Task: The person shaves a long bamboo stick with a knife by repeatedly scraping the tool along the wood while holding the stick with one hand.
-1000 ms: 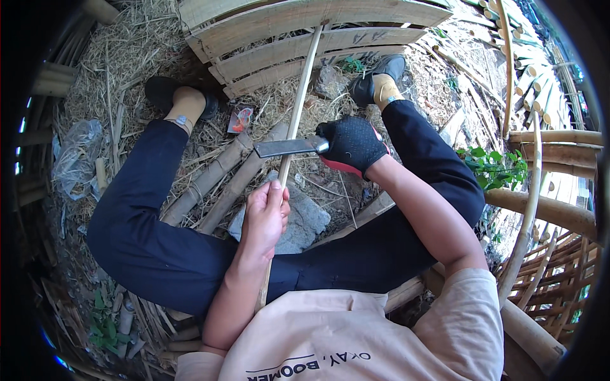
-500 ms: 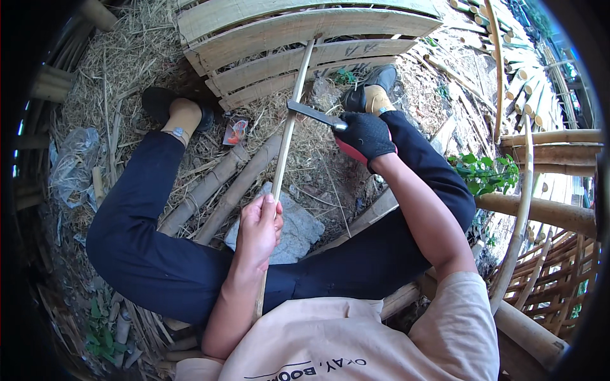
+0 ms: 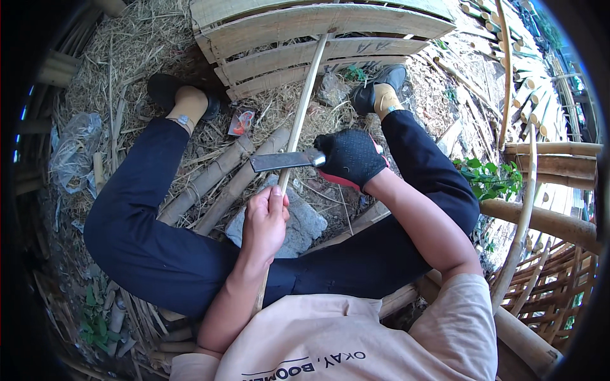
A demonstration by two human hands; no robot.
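Observation:
A long, narrow bamboo strip (image 3: 305, 101) runs from under my left forearm away to the slatted wooden crate (image 3: 318, 32) in front of me. My bare left hand (image 3: 264, 219) is closed round the strip near its lower part, thumb lying along it. In a black and red work glove, my right hand (image 3: 352, 159) grips the handle of a knife with a broad, square-ended blade (image 3: 276, 162). That blade lies across the strip, just beyond my left thumb. Below my left hand a grey stone slab (image 3: 298, 225) rests on the ground between my legs.
Two bamboo poles (image 3: 216, 171) lie on the straw-strewn ground by my left leg. A clear plastic bag (image 3: 76, 152) is at the far left. Cut bamboo poles (image 3: 534, 105) are piled at the right, beyond a bamboo frame (image 3: 546, 222) and a leafy plant (image 3: 486, 178).
My right hand has drawn the knife down along the strip toward my left hand, and its blade now points further left. The left hand keeps its grip on the strip.

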